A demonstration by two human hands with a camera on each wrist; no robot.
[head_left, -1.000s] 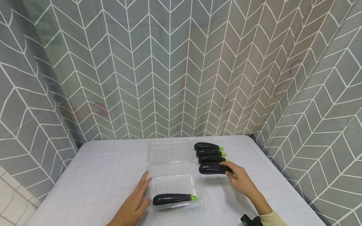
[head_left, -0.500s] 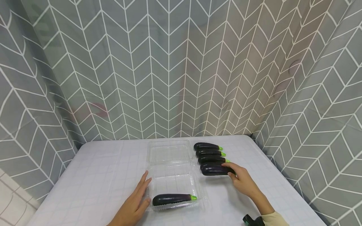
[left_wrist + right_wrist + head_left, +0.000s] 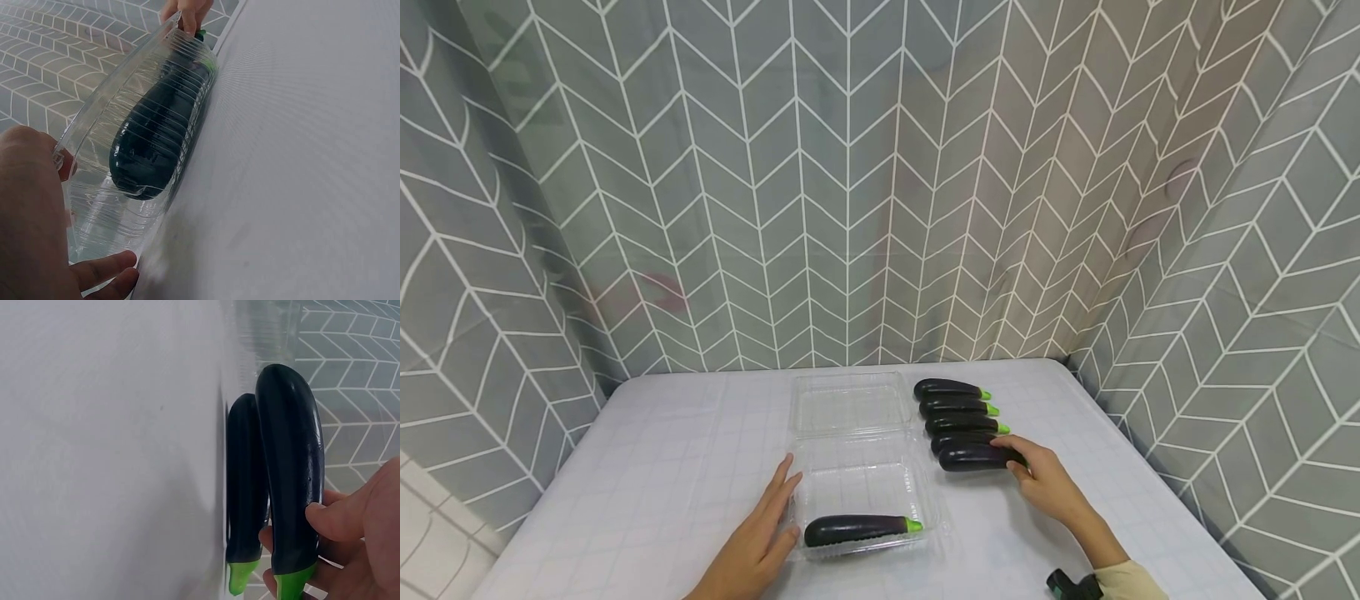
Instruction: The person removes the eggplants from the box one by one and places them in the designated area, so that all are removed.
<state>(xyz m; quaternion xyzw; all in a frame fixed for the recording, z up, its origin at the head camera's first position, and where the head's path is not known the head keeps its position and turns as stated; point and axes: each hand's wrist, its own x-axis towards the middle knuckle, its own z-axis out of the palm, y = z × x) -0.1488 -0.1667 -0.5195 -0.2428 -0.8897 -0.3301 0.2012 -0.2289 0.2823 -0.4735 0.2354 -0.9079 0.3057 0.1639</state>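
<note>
A dark purple eggplant [image 3: 976, 457] with a green stem end [image 3: 294, 584] is held by my right hand [image 3: 1047, 477], thumb on one side and fingers on the other near the stem. In the right wrist view it stands off the table, beside another eggplant [image 3: 244, 481]. My left hand [image 3: 751, 533] rests against the left side of an opened clear plastic clamshell box [image 3: 857, 483], its fingers fairly straight along the wall. One eggplant [image 3: 853, 529] lies along the near side of that box, its stem end to the right; the left wrist view shows it through the ribbed wall.
Several more eggplants [image 3: 955, 406] lie in a row at the back right, stems to the right. The box's lid [image 3: 850, 404] lies flat behind its base. A white cloth covers the table [image 3: 685, 467]; a patterned grey curtain [image 3: 850, 208] hangs behind.
The held eggplant has shifted slightly right and towards me with my right hand, exposing another eggplant behind it. My left hand and the box have stayed in place.
</note>
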